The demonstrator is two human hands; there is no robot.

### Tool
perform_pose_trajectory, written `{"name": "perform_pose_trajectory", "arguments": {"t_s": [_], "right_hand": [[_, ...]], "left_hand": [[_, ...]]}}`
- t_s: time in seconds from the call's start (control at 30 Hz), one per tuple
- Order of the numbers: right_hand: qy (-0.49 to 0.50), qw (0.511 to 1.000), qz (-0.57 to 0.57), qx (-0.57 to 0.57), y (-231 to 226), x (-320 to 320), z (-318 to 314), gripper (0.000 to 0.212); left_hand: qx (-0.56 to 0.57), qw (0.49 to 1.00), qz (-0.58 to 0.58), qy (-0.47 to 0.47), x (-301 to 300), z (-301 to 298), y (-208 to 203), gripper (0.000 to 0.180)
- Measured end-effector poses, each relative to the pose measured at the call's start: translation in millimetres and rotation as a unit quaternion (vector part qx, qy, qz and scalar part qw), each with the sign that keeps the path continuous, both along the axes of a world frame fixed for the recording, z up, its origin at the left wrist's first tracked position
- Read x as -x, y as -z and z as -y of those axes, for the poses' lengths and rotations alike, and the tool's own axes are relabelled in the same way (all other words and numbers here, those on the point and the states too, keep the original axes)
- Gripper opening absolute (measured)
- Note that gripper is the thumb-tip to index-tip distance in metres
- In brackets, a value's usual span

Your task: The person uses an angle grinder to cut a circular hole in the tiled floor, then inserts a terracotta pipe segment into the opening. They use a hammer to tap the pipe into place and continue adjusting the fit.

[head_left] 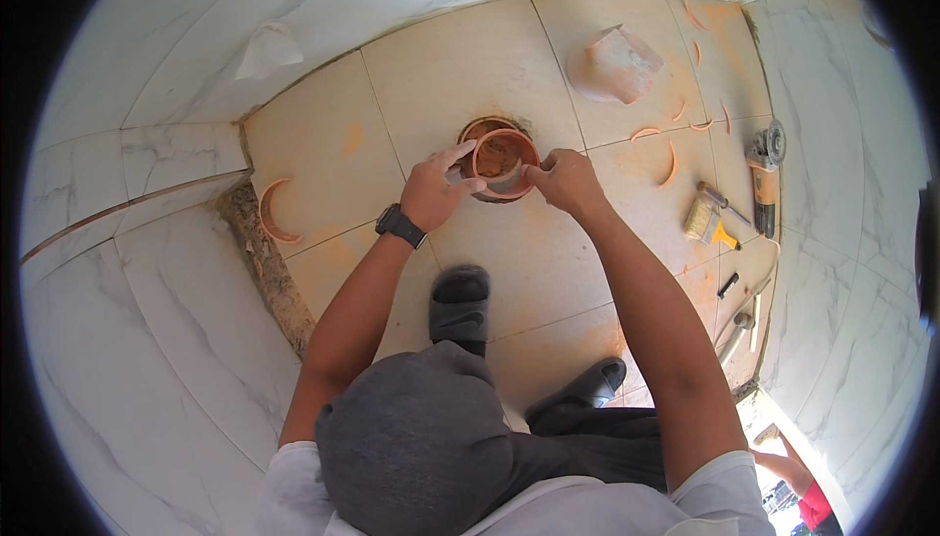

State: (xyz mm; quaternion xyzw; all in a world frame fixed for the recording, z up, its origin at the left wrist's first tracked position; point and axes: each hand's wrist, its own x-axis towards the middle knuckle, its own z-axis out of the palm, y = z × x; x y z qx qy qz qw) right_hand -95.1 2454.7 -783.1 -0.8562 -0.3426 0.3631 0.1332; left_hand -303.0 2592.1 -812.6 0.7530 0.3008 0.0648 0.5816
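Observation:
Between my two hands is a short orange-brown pipe ring [535, 143], held over a round hole [471, 129] in the tiled floor. My left hand [438, 186] grips the ring's left side, fingers at its rim and thumb lower down; a dark watch [400, 227] is on that wrist. My right hand [568, 182] pinches the ring's right edge between thumb and fingers. Reddish dirt shows through the ring. Whether the ring touches the floor, I cannot tell.
Curved orange pipe offcuts [668, 164] lie at the right, another offcut [266, 211] at the left. A dusty whitish bag-like object [617, 66] stands behind. Along the right wall are an angle grinder [765, 176], a paintbrush [703, 220], a black marker [728, 285] and a hammer [734, 338]. Another person's arm [789, 467] shows lower right.

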Motion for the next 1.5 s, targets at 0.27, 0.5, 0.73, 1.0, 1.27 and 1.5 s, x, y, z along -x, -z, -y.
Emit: {"name": "perform_pose_trajectory", "arguments": {"t_s": [0.27, 0.5, 0.73, 1.0, 1.27, 1.5], "right_hand": [[0.104, 0.993, -0.009, -0.057, 11, 21, 10, 0.027], [0.101, 0.992, 0.065, -0.039, 0, 41, 7, 0.023], [0.044, 0.994, 0.071, -0.067, 7, 33, -2, 0.024], [0.060, 0.988, -0.131, -0.059, 1, 6, -1, 0.021], [0.052, 0.990, -0.127, -0.040, 2, 3, 1, 0.023], [0.016, 0.991, -0.123, -0.050, 0, -3, -3, 0.024]], "left_hand": [[0.051, 0.989, 0.019, -0.138, 5, 29, 1, 0.072], [0.042, 0.974, -0.050, -0.215, 12, 51, 16, 0.051], [0.004, 0.971, -0.089, -0.221, 13, 57, 24, 0.040], [0.052, 0.969, -0.021, -0.239, 3, 69, 12, 0.040], [0.049, 0.966, -0.011, -0.253, 4, 74, 11, 0.038], [0.063, 0.960, 0.012, -0.274, 0, 79, 9, 0.038]]}}
